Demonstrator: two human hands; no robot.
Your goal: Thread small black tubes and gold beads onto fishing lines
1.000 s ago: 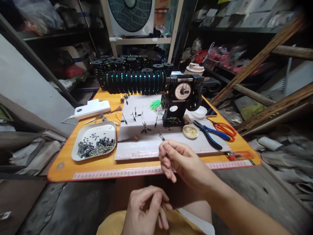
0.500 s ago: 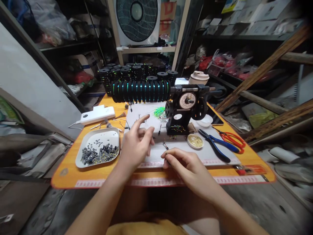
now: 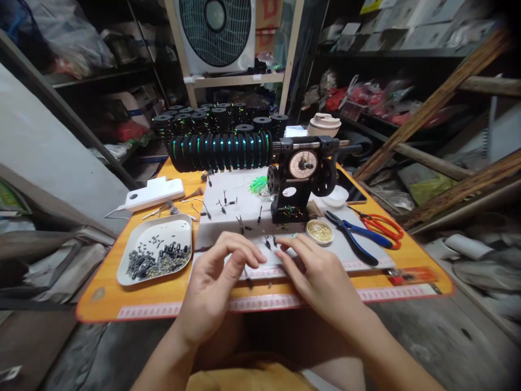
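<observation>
My left hand hovers over the front edge of a white work board, fingers curled, thumb and fingertips pinched together; what they hold is too small to make out. My right hand lies just to its right, fingers pressed together and pointing left, tips touching the board beside small black fittings. The two sets of fingertips are a few centimetres apart. Further black fittings lie scattered across the board.
A black hand-crank winder carries a row of black spools at the back of the orange table. A tray of small dark parts sits left, with a white power bank. Bead dish, blue pliers and red scissors lie right.
My left hand rose from my lap, reached over the board, then drew back to its front edge. My right hand lowered onto the board and closed in toward the left hand.
</observation>
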